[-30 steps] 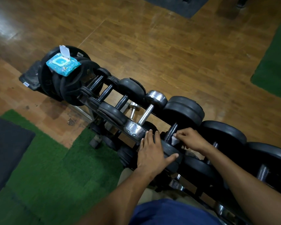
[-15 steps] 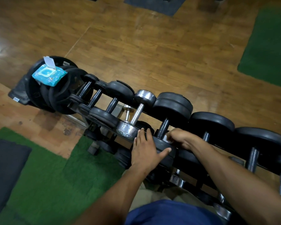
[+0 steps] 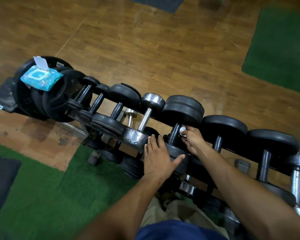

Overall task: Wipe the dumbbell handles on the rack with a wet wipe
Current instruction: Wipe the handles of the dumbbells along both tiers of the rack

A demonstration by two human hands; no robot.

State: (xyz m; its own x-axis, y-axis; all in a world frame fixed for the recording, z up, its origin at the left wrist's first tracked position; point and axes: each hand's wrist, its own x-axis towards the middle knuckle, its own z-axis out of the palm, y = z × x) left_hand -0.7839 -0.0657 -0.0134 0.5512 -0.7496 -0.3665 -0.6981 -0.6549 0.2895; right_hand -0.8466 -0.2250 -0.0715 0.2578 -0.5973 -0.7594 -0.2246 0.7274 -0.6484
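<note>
A row of dumbbells lies across the black rack [image 3: 163,116], running from upper left to lower right. My left hand [image 3: 158,159] rests flat, fingers straight, on the near head of a black dumbbell [image 3: 177,156]. My right hand [image 3: 193,138] pinches a white wet wipe [image 3: 182,131] against the right side of that dumbbell's dark handle [image 3: 173,134], near its far head. A chrome dumbbell [image 3: 145,118] lies just left of it.
A blue wet-wipe pack [image 3: 41,78] with its lid flipped open sits on stacked black weight plates [image 3: 42,101] at the rack's left end. More dumbbells [image 3: 265,161] fill the rack to the right and a lower tier. Green mats [image 3: 42,196] and wooden floor surround it.
My right hand has slid with the wipe up the handle toward the far head. My left hand has stayed on the near head. The camera has shifted slightly.
</note>
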